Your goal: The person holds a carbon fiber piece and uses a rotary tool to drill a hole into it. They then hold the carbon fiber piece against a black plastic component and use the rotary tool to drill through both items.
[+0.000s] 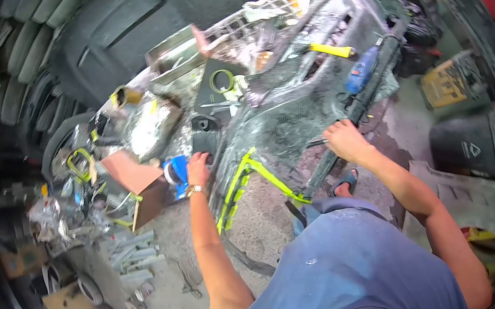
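A large dark plastic car bumper [293, 115] lies across the bench, its surface dusty and scuffed, with bright yellow-green tape [271, 180] along its near edge. My left hand [198, 169], a watch at its wrist, curls its fingers at the bumper's left end, beside a blue packet [179, 173]. What those fingers grip is hidden. Over the near right side of the bumper, my right hand [345, 139] is closed with its knuckles up. A thin dark rod [317, 143] sticks out leftward from its fingertips. Farther back on the bumper rests a blue power tool [363, 70].
A yellow-handled tool [332, 50] lies on the bumper's far part. Rolls of tape, a brown sheet [132, 171] and a wrapped bundle [154, 124] crowd the left. Grey strips [134, 255] lie on the floor. At right stand a black bin [470, 148] and a yellow-labelled container [447, 84].
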{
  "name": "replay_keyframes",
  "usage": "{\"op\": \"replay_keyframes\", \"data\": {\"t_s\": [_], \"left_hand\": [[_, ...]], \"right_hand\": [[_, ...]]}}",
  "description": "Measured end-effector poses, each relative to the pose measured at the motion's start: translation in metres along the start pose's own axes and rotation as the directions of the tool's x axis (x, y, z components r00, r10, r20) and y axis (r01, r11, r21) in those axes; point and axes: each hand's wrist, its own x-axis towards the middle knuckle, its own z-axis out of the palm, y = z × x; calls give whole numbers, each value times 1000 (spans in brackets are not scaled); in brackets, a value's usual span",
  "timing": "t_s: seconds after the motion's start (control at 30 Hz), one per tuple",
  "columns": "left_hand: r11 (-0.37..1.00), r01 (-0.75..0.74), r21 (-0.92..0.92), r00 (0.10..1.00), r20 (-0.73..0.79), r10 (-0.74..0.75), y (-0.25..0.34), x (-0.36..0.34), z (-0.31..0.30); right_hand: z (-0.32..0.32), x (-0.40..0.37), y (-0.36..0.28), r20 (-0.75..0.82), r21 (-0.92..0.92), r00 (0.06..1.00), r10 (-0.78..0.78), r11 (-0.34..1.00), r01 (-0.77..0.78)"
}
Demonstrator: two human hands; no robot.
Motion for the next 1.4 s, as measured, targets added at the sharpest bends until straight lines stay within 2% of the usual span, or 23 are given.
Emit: {"op": "replay_keyframes", "data": {"t_s": [0.1, 0.13, 0.27, 0.4, 0.43, 0.53, 0.67, 0.77, 0.8, 0.87, 0.9, 0.93, 0.97, 1.0, 1.03, 1.07, 1.1, 1.13, 1.17, 1.2, 1.27, 1.33, 1.4], "left_hand": [[1000, 8, 13, 997, 71, -9, 2, 9, -6], [995, -45, 90, 992, 123, 34, -3, 10, -5], [990, -102, 98, 983, 161, 85, -10, 12, -15], [993, -106, 58, 990, 99, 100, -1, 26, -52], [993, -108, 47, 994, -3, 108, 12, 27, -66], [995, -87, -58, 995, -51, 84, 22, 39, -89], [977, -25, -213, 992, -126, -2, 16, 45, -118], [910, -12, -414, 980, -187, -72, 57, 26, -175], [897, -11, -441, 971, -218, -95, 68, 18, -189], [851, -10, -526, 952, -266, -153, 95, -2, -215], [811, 13, -585, 937, -276, -214, 114, -12, -224], [768, 35, -640, 919, -281, -276, 136, -22, -234], [727, 103, -679, 900, -247, -359, 161, -34, -246], [732, 101, -673, 893, -263, -366, 183, -42, -244], [699, 57, -713, 866, -313, -390, 204, -49, -240], [666, 11, -745, 835, -360, -417, 219, -58, -235], [590, 4, -807, 813, -340, -472, 225, -68, -217], [605, 17, -796, 767, -378, -518, 244, -72, -204], [539, -7, -842, 735, -370, -568, 271, -77, -193], [472, -35, -881, 692, -362, -624, 313, -76, -186], [310, 8, -951, 606, -242, -758, 361, -84, -155], [26, -147, -989, 384, -82, -920, 412, -79, -127], [-109, -253, -961, 450, -17, -893, 433, -82, -101]], "right_hand": [[12, 2, -3, -3, 5, 1000, -12, 1000, 12], [13, 2, -7, 13, 5, 1000, 3, 1000, -3], [20, 8, -12, 39, -7, 999, -13, 1000, 13], [12, 16, -11, 61, -110, 994, -90, 989, 96], [7, 16, -11, 78, -129, 990, -117, 984, 126], [-14, 12, -7, 111, -161, 981, -158, 971, 174], [-52, -6, 15, 247, -119, 968, -33, 991, 64], [-84, -36, 41, 241, 263, 970, 16, 961, -81], [-93, -44, 51, 236, 242, 971, 32, 966, -90], [-109, -58, 71, 278, 374, 927, 253, 860, -347], [-102, -69, 89, 110, 399, 959, 261, 872, -283], [-101, -75, 105, 97, 397, 962, 254, 877, -271], [-101, -79, 119, -33, 512, 953, 302, 824, -244], [-102, -81, 132, -152, 619, 922, 357, 761, -192], [-105, -80, 145, -102, 699, 889, 447, 668, -256], [-103, -76, 161, -111, 703, 897, 428, 672, -233], [-99, -70, 180, -110, 669, 900, 423, 701, -248], [-103, -61, 190, -103, 636, 904, 415, 726, -261], [-105, -53, 196, -135, 630, 911, 390, 744, -225], [-110, -45, 204, -128, 639, 929, 348, 745, -191], [-103, -18, 202, -220, 543, 971, 94, 838, 42], [-85, 7, 203, -328, 537, 941, -87, 802, 262], [-62, 24, 210, -317, 455, 930, -185, 831, 320]]}}
